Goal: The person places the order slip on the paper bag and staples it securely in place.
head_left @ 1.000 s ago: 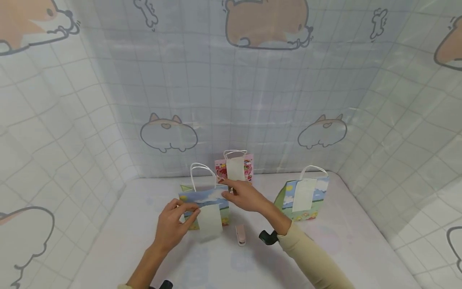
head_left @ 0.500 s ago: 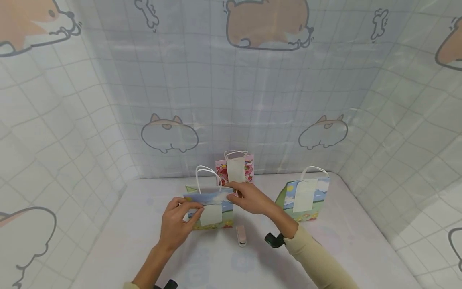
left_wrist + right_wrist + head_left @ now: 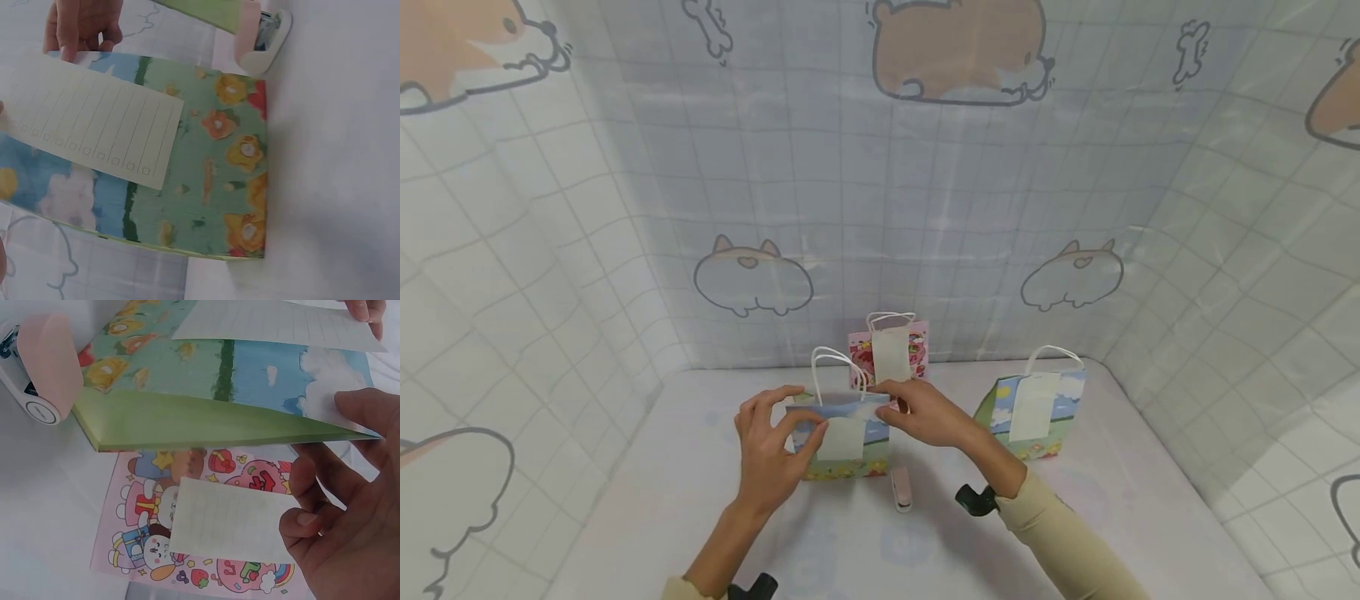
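Note:
A paper gift bag (image 3: 876, 457) with a blue-sky and flower print stands upright on the table, its white handles up. A lined checklist note (image 3: 106, 119) lies over its front face. My left hand (image 3: 769, 450) pinches the note's upper left corner between thumb and index finger, the other fingers raised. My right hand (image 3: 925, 414) grips the bag's top right edge, thumb on the front and fingers behind, as the right wrist view shows. A pink and white stapler (image 3: 901, 490) rests on the table just in front of the bag's right corner.
Behind stands a pink cartoon-print gift bag (image 3: 917, 343) with a note on its front. To the right is another sky-print bag (image 3: 1063, 417), also bearing a note (image 3: 1033, 408). Patterned grid sheeting (image 3: 917, 208) walls the table at the back and sides.
Both hands and the bag have shifted slightly right. The note has gone up from below the bag's lower edge to its upper front. The left hand's outer fingers have lifted.

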`<move>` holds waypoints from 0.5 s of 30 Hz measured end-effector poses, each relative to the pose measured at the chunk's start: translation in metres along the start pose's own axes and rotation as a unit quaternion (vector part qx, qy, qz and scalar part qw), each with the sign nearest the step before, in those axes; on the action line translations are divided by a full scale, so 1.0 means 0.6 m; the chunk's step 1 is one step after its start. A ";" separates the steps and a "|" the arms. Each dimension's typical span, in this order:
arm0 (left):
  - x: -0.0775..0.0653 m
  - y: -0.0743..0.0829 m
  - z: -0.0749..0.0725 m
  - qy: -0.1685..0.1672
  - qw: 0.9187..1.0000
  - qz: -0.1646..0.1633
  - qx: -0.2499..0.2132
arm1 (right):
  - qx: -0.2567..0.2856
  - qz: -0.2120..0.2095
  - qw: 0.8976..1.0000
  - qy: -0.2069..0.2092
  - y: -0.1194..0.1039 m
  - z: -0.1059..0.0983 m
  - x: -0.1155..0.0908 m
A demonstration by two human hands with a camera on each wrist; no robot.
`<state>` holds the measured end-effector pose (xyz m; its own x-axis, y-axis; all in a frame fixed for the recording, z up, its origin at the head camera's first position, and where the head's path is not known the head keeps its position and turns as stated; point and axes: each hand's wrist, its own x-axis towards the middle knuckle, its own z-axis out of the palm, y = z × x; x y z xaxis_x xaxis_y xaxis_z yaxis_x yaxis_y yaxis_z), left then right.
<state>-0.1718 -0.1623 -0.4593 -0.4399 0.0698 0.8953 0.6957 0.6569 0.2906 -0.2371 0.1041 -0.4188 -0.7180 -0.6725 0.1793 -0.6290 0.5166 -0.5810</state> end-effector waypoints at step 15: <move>0.005 -0.002 0.014 -0.007 0.999 -0.033 -0.038 | 0.004 -0.009 1.000 -0.007 0.002 -0.005 -0.004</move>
<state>-0.1787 -0.1565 -0.4599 -0.4930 0.0395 0.8692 0.7063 0.6015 0.3733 -0.2368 0.1081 -0.4175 -0.7019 -0.6895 0.1786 -0.6395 0.4998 -0.5841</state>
